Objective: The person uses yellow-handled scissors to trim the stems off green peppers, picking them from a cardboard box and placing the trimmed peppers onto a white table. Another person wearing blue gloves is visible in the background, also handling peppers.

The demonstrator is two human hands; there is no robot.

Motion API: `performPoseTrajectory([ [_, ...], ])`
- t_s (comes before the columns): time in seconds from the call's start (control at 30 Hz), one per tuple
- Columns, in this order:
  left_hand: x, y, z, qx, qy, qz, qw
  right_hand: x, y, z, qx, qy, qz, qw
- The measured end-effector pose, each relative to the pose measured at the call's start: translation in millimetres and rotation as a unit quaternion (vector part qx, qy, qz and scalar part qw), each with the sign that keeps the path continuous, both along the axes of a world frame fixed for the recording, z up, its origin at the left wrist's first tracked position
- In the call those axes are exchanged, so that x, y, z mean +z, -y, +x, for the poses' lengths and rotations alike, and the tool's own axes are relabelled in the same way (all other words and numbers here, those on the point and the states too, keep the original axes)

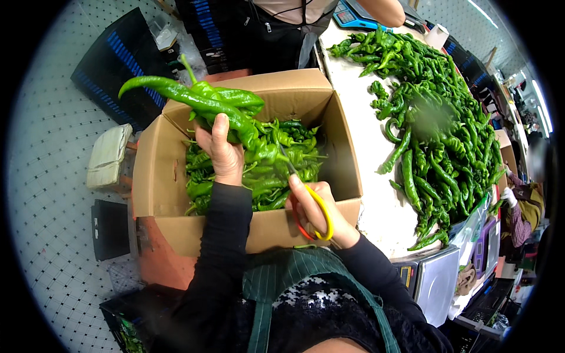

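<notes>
My left hand (222, 148) is closed around a few long green peppers (197, 100), held up over a cardboard box (282, 229). In my right hand (315, 209) is a pair of scissors (325, 219) with one yellow and one red handle loop. The dark blades point up and left, close to the stem end of a held pepper; whether they touch it I cannot tell. Below both hands, the box's flaps stand open and many green peppers (271, 185) lie inside. My left hand hides part of the peppers in the box.
A big heap of green peppers (453, 135) covers much of the white table (376, 212) on the right. A scale with a metal plate (435, 288) stands at its near end. Another person (288, 23) is across the box. A stool (109, 156) and dark crates (120, 70) are at left.
</notes>
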State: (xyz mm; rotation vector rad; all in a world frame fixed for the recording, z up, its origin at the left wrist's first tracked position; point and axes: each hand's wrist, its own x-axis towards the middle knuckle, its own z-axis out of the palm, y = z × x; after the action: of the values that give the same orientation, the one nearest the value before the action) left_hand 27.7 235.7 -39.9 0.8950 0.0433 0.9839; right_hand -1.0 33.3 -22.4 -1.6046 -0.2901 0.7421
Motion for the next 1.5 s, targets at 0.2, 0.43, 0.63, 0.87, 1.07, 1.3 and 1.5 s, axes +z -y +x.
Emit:
performPoseTrajectory([
  [0.2,11,-50,-24,-0.262,-0.101,0.080,0.957,21,28,39,0.043,0.148,0.029,0.988],
  [0.43,33,-47,-36,-0.424,-0.188,0.189,0.866,36,12,69,0.045,0.294,-0.080,0.951],
  [0.63,44,-36,-20,-0.362,-0.201,0.443,0.796,17,-5,51,-0.048,0.229,-0.054,0.971],
  [0.87,63,-26,-22,-0.252,-0.236,0.603,0.719,-6,-4,23,-0.095,-0.012,0.076,0.992],
  [1.07,67,-19,1,-0.183,-0.224,0.630,0.720,-48,6,50,-0.112,-0.378,0.318,0.862],
  [1.3,95,73,104,-0.518,-0.193,0.015,0.833,-74,8,60,-0.181,-0.431,0.344,0.814],
  [1.5,42,179,257,-0.480,-0.262,-0.079,0.834,-83,4,61,-0.175,-0.423,0.339,0.822],
])
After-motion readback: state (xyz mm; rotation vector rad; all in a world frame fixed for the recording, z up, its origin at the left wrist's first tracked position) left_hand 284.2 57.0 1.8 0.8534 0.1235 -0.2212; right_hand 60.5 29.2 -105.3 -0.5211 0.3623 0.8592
